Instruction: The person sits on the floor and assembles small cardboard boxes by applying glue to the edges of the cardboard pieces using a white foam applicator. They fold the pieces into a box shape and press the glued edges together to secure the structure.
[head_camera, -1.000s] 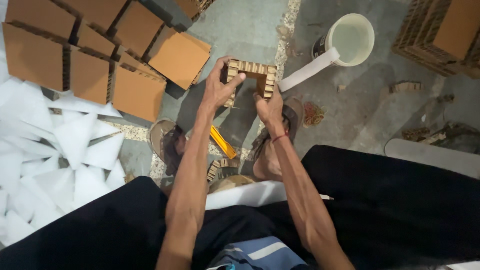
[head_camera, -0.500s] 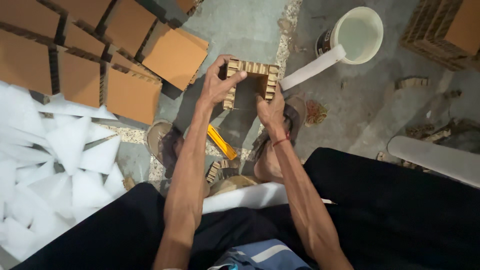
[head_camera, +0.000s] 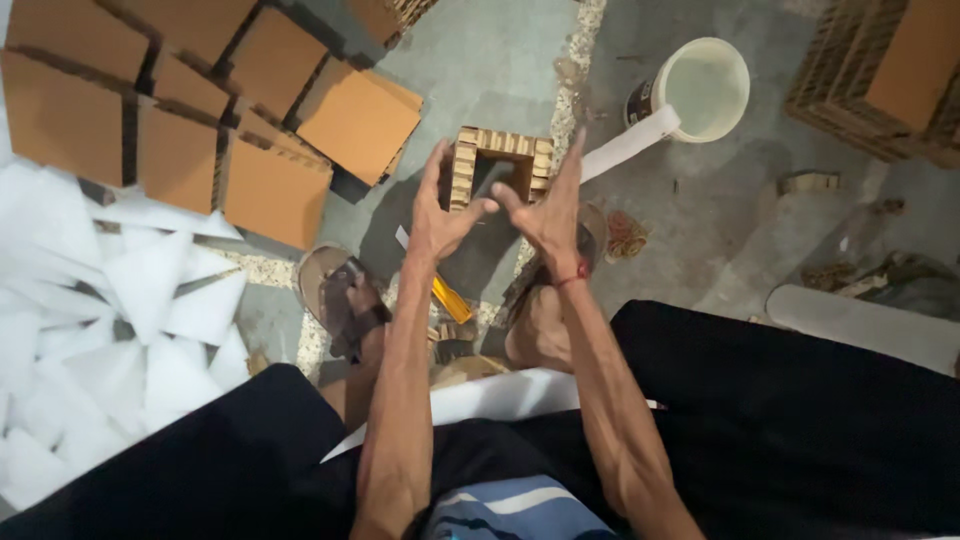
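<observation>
Nearest, the left hand (head_camera: 445, 215) and right hand (head_camera: 548, 212) are spread wide, thumbs nearly touching, holding nothing. Just beyond them the square corrugated-cardboard frame (head_camera: 497, 168) looks closed on all four sides — seemingly assembled. Farther off lie stacked cardboard sheets (head_camera: 270, 190) and a white bucket (head_camera: 705, 88) — apparently stock left.

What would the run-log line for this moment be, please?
left hand: open, fingers on cardboard frame | right hand: open, fingers on it | bucket: beyond
</observation>
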